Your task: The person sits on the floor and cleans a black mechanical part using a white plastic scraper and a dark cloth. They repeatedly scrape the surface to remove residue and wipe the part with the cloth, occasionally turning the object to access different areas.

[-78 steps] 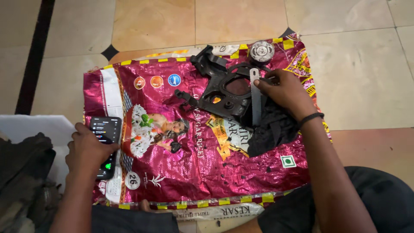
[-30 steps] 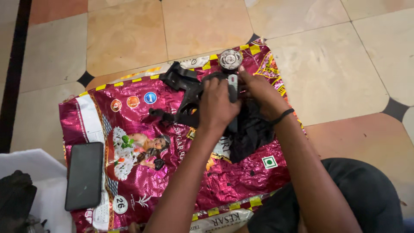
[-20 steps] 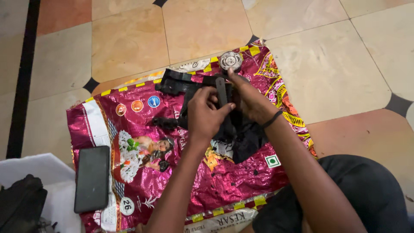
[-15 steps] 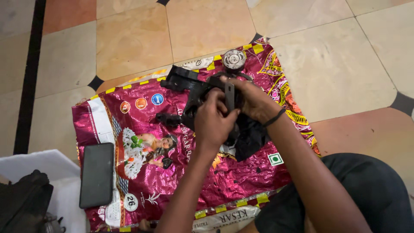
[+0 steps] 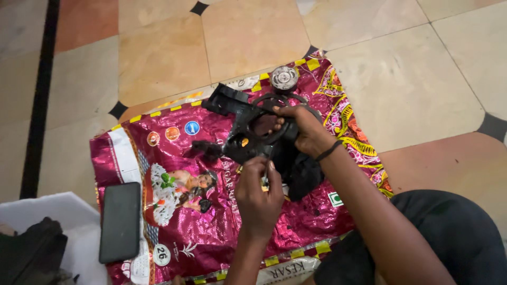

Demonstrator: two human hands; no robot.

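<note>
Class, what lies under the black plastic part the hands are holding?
Under the black plastic part lie a dark cloth and the magenta printed sack. What the part and cloth cover cannot be seen.

A black plastic housing (image 5: 253,132) with a round opening, tilted above the pink sack.

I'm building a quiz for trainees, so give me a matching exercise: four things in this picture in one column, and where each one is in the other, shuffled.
Things:
1. phone
2. round metal part
3. black plastic housing
4. black cloth

Places:
A. under the right wrist
B. lower left edge of the pink sack
C. held in the right hand
D. top edge of the sack

Pairs: 1-B, 2-D, 3-C, 4-A
</note>
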